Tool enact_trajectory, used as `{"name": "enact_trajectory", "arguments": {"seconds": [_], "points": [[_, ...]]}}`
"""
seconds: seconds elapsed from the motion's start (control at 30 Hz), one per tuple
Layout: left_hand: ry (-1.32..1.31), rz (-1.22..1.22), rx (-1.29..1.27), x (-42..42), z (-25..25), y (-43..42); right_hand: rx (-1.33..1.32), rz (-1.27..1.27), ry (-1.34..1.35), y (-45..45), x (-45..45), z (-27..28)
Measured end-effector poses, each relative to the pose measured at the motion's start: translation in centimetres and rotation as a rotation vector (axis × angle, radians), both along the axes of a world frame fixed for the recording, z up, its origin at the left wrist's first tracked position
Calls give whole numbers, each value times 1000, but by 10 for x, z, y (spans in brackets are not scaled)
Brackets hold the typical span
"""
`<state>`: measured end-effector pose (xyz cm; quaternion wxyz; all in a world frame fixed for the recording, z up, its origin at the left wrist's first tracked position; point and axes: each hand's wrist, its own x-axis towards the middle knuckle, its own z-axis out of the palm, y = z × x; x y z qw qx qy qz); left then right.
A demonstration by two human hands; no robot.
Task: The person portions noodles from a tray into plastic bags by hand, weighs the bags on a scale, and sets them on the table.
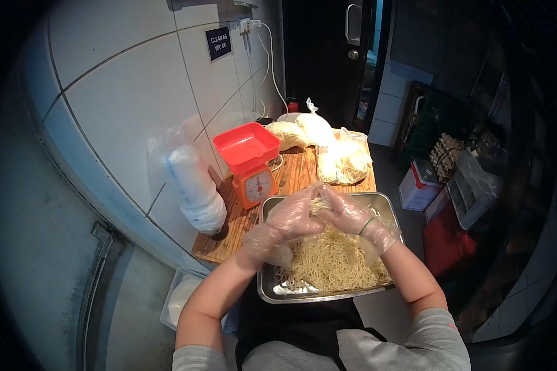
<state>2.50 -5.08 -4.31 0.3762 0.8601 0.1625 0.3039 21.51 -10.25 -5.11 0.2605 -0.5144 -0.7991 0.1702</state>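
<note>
Both hands wear clear plastic gloves and meet over the far part of a metal tray (303, 299) of pale noodles (334, 263). My left hand (294, 215) curls in from the left, its fingers closed on some noodles. From the right, my right hand (346, 212) closes round the same noodles, with a green band at its wrist. Strands show between the two hands, above the heap. Beyond the tray's left corner stands an orange scale (258, 187) with a red pan (246, 147) on top.
Bags of noodles (343, 162) lie at the back of the wooden table (294, 172). A wrapped plastic roll (195, 188) leans by the left wall. To the right are egg trays (445, 156), a white box (419, 184) and a red container (442, 241). A plastic tub (182, 297) sits lower left.
</note>
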Motion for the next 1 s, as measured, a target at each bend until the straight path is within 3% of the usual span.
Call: {"name": "enact_trajectory", "arguments": {"seconds": [0.1, 0.2, 0.3, 0.37, 0.4, 0.5, 0.53, 0.63, 0.67, 0.77, 0.8, 0.9, 0.93, 1.0], "points": [[473, 335, 235, 7, 9, 0, -15, -93, -224, -23, -17, 27], [587, 338, 316, 14, -4, 15, -16, -77, -339, -23, -8, 17], [564, 391, 401, 13, -29, 40, -67, -89, -365, -39, -11, 34], [467, 417, 264, -4, -26, 46, 21, -86, -295, -50, -1, 39], [421, 428, 199, -14, -21, 48, -164, -162, -330, -55, 0, 61], [68, 194, -211, -31, -58, 79, -44, -203, -320, -40, 44, 28], [208, 241, -506, -38, 10, 34, -156, -206, -404, -38, 49, 24], [206, 194, -139, -58, 2, 61, -173, -150, -538, -33, 38, -13], [205, 185, -5, -59, -5, 66, -442, -137, -580, -32, 31, -8], [56, 97, -230, -57, 13, 56, -415, -183, -699, -23, 18, -43], [358, 304, -207, -55, 17, 57, -438, -207, -639, -24, 16, -41], [162, 62, -293, -44, 17, 56, -407, -206, -651, -26, 16, -39], [193, 148, -419, -37, 61, 29, -384, -201, -654, -26, 18, -41], [-119, -19, -498, -42, 79, 43, -343, -180, -668, -27, 21, -47]]}}
